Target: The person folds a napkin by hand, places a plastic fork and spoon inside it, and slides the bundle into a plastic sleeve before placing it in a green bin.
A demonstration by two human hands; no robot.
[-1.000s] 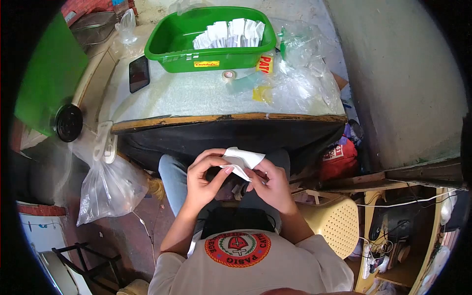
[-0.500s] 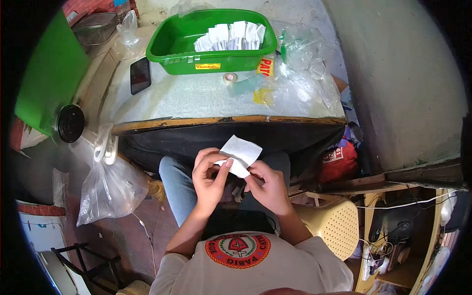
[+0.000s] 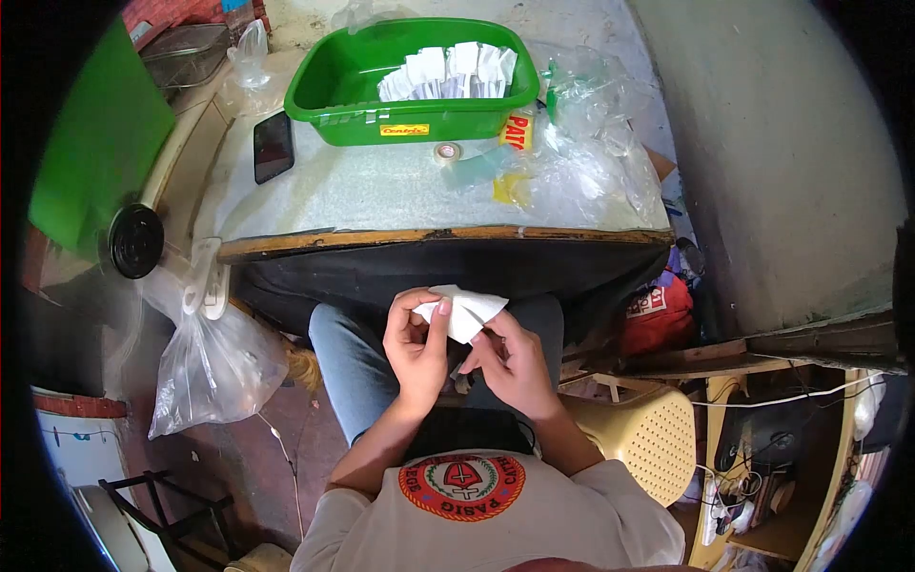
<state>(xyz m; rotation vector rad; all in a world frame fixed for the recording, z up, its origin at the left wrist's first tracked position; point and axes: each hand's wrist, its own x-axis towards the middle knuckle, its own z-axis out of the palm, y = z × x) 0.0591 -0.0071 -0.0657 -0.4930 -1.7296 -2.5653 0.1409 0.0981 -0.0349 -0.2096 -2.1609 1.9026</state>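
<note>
Above my lap, in front of the table edge, a folded white paper napkin (image 3: 467, 315) is held between both hands. My left hand (image 3: 417, 345) pinches its left side, thumb on top and fingers curled behind. At the lower right corner, my right hand (image 3: 517, 360) grips the napkin between thumb and fingers. The napkin is bent, with one flap creased over. On the table, a green basin (image 3: 334, 126) holds many similar folded white pieces (image 3: 448, 71) lined up in rows at its right side.
A phone (image 3: 274, 148) lies left of the basin. A tape roll (image 3: 447, 153) and crumpled clear plastic (image 3: 591, 157) are on the table. A clear plastic bag (image 3: 214, 372) hangs at the left. A beige perforated stool (image 3: 648, 439) stands to my right, a wall (image 3: 772, 162) beyond.
The napkin's raised upper part has come down and folded over toward me. My left hand has shifted slightly right, and both hands still hold the napkin.
</note>
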